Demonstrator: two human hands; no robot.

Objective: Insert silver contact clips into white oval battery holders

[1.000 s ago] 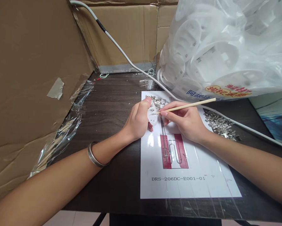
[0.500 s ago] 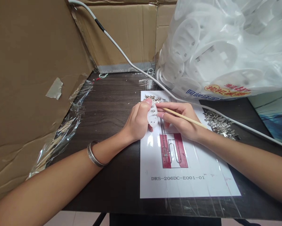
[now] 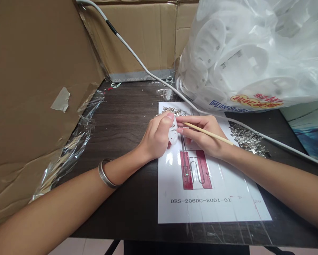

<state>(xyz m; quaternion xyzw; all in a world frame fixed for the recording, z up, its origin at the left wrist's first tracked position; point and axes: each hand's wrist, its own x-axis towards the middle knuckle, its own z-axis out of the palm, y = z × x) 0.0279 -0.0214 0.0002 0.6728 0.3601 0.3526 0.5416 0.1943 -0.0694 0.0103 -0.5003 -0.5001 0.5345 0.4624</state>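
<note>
white perforated plastic piece (image 3: pixel 173 132) gripped in left hand (image 3: pixel 156 136); right hand (image 3: pixel 203 134) pinches thin wooden stick (image 3: pixel 208 133).

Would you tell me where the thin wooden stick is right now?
In the head view, the wooden stick lies across the right hand, its tip at the white plastic part held by the left hand.

Wooden stick (image 3: pixel 208 133), white plastic part (image 3: pixel 173 132), glossy taped paper (image 3: pixel 214 202).
</note>
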